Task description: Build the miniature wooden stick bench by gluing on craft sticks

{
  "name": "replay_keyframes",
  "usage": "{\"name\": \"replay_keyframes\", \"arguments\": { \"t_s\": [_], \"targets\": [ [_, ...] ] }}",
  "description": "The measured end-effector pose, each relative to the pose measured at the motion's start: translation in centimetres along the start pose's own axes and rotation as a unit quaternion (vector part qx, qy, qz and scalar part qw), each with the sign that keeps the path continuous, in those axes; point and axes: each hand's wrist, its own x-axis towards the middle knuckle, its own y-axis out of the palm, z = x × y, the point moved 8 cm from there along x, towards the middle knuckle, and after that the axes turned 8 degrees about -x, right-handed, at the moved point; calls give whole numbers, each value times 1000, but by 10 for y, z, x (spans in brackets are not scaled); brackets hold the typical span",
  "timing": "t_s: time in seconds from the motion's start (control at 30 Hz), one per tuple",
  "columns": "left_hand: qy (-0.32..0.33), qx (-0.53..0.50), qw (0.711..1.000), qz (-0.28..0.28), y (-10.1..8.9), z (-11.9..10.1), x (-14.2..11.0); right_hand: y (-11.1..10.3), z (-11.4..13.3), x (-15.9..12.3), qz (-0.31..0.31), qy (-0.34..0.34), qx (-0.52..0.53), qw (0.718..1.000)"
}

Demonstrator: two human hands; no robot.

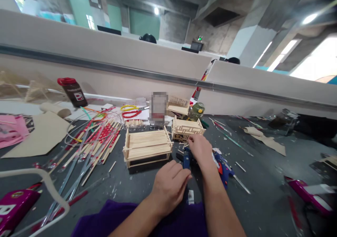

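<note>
Near the table's front edge, my left hand (171, 182) is closed around a dark blue hand tool (186, 160) with a handle, whose exact kind is partly hidden by my fingers. My right hand (200, 150) is just beyond it, fingers pinched together at the tool's upper end; whatever they grip is too small to make out. Short stick offcuts (181, 146) lie beside those fingertips. Behind my right hand stands a small lattice-sided wooden stick model (188, 127). To the left sits a larger bench-like stick model (147, 145).
A blue glue gun (225, 170) lies right of my right forearm. Bundled wooden sticks (105, 138) spread across the left, near scissors (131, 114) and a red-capped bottle (72, 91). A green bottle (197, 110) stands at the back. Magenta tools (310, 196) lie far right.
</note>
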Motion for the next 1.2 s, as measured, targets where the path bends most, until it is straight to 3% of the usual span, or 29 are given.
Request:
{"name": "replay_keyframes", "arguments": {
  "t_s": [0.2,0.5,0.7,0.83,0.9,0.97,1.1,1.13,1.2],
  "targets": [
    [17,-9,999,36,8,-6,-1,42,25,11,19,-55,-32,998],
    [18,-8,998,53,11,-5,-2,61,35,18,19,-85,-34,996],
    [11,-4,998,55,12,-3,-2,58,38,17,-5,-96,-10,995],
    [-85,-52,995,-3,0,14,-2,29,28,6,-83,-81,56,992],
    [-171,-98,979,-50,-9,32,-5,4,16,-6,-165,-66,198,964],
    [-255,-140,953,-90,-16,52,-10,-12,10,-20,-183,-82,368,908],
    [-338,-192,910,-143,-25,78,-18,-10,25,-42,-55,-101,599,792],
    [-339,-194,908,-149,-27,80,-19,-10,30,-47,-40,-102,618,778],
    [-326,-187,914,-151,-29,82,-17,-10,38,-54,-44,-116,618,777]
  ]
}}
